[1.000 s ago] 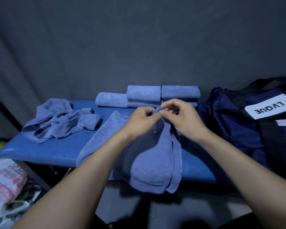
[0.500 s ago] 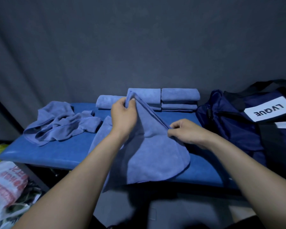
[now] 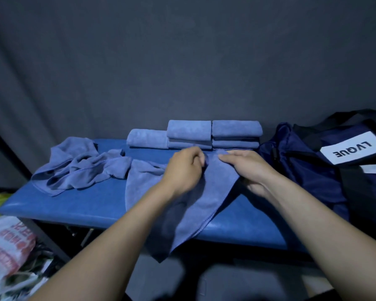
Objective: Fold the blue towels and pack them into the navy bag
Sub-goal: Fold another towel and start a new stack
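On the blue surface, centre: the towel (image 3: 206, 192) lay partly spread, its near corner hanging over the front edge and its far edge bunched between the two hands.
Left hand (image 3: 183, 170): closed in a pinch on the towel's far edge, fingers curled over the cloth.
Right hand (image 3: 251, 170): lay on the same edge just beside the left, fingers extended over the fabric and thumb apparently under it, so it looked to be holding the towel too.
Handling: soft, light, limp cloth that seemed likely to sag and crease wherever unsupported; probably not slippery, thanks to the nap.
Where to hold: the hemmed corners or edge looked best, one hand at each, so the fold would line up; a grip in the middle would likely only bunch it.
Risk: the overhanging corner could have dragged the towel toward the floor.
Loose towels (image 3: 80, 168): a crumpled heap at the left of the surface (image 3: 74, 211), unfolded.
Folded towels (image 3: 213, 134): stacked neatly at the back.
Navy bag (image 3: 308, 161): at the right, with no towel visible in it.
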